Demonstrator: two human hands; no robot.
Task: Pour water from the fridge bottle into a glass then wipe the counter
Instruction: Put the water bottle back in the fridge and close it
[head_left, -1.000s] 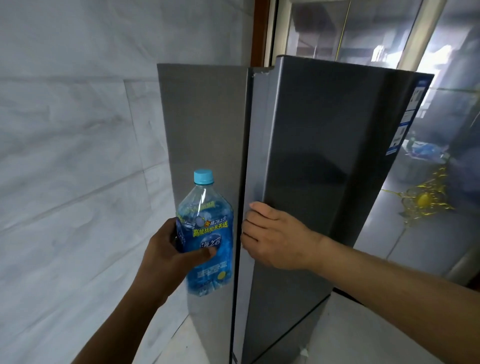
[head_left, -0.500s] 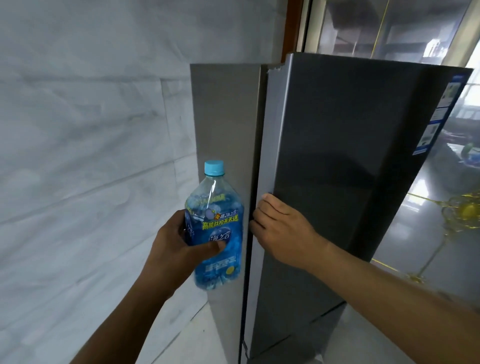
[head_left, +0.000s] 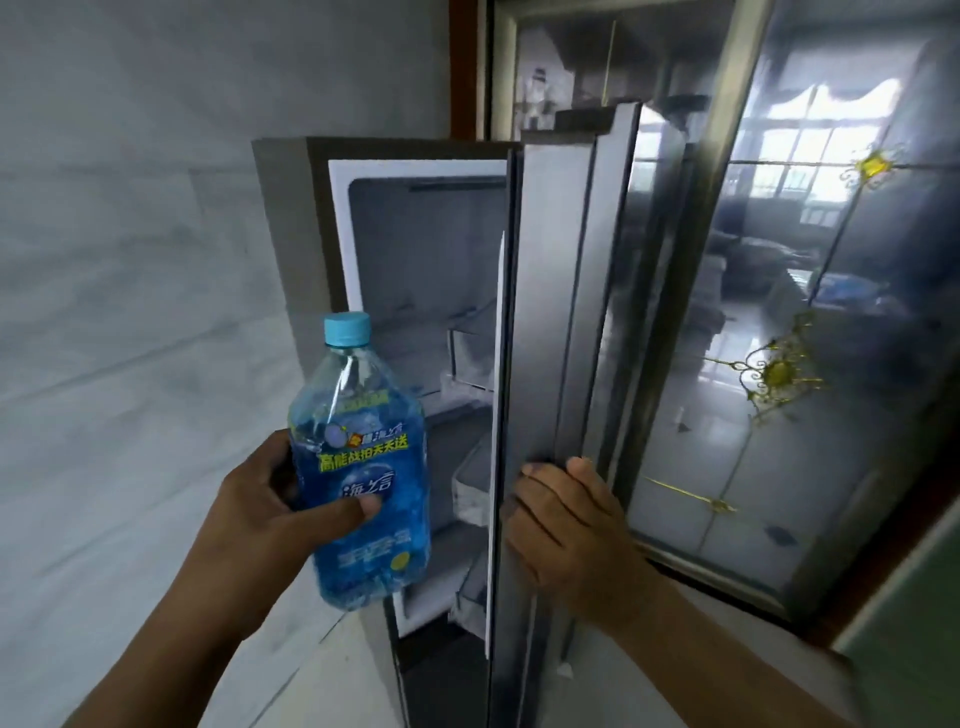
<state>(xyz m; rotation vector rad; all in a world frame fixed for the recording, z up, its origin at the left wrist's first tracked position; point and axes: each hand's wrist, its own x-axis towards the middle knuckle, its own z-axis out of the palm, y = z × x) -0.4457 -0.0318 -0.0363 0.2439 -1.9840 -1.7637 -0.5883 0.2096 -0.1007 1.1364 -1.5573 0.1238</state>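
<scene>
Left hand: I am gripping the one bottle (head_left: 363, 467) in my left hand (head_left: 260, 519), thumb lying across the front of the label and fingers curling round behind it.
Bottle: it is standing nearly upright in my grip, tilting a little to the left, in the air in front of the open fridge (head_left: 291, 234); it is wearing one light blue cap (head_left: 347, 328), screwed on, and a blue label with yellow writing.
Right hand: my right hand (head_left: 566, 530) is holding the free edge of the fridge door (head_left: 550, 312), fingers wrapping round that edge.
Fridge door: the one door is standing open, showing me its edge, to the right of the bottle.
Fridge inside: the white-lined cabinet is showing between bottle and door; I am counting three clear bins (head_left: 470, 358) stacked one above another by the door's inner side, though whether they are hanging on the door I cannot tell.
Left of me: a pale marbled wall (head_left: 130, 260) is running beside the fridge.
Right of me: a glass door (head_left: 857, 312) is reflecting a room, and I am counting three gold ornaments (head_left: 779, 374) on it.
</scene>
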